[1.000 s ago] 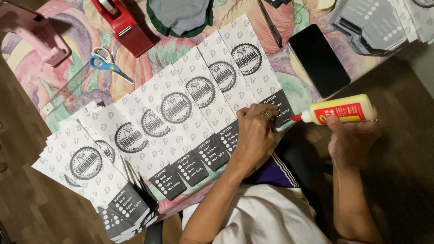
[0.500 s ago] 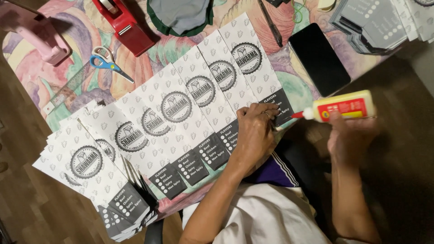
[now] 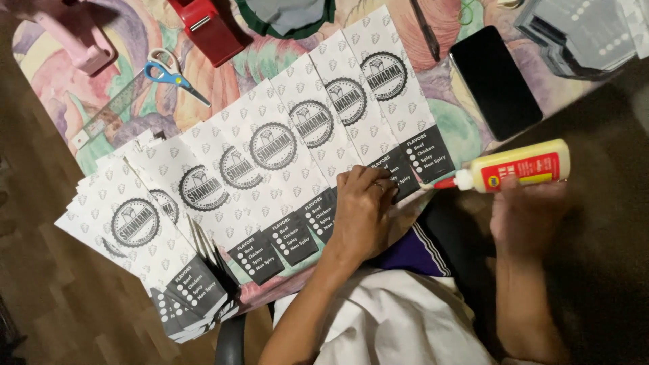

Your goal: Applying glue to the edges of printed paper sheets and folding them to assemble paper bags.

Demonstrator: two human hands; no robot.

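Observation:
Several white printed paper sleeves (image 3: 270, 155) with round black emblems lie fanned in an overlapping row across the table. My left hand (image 3: 362, 213) presses flat on the near end of the rightmost sleeves, fingers spread on the dark printed panels. My right hand (image 3: 531, 209) holds a pale yellow glue bottle (image 3: 520, 167) with a red label. The bottle lies sideways, and its red nozzle touches the right edge of the last sleeve.
Blue-handled scissors (image 3: 169, 74) and a clear ruler (image 3: 111, 111) lie at the back left. A red tape dispenser (image 3: 206, 30), a pink tool (image 3: 67, 37), a black phone (image 3: 495, 81), a pen (image 3: 426, 30) and a grey stack (image 3: 581, 34) sit along the back of the patterned tablecloth (image 3: 460, 128).
The glue bottle has shifted slightly along the edge of the rightmost sleeve. My left hand stays pressed on the sleeves.

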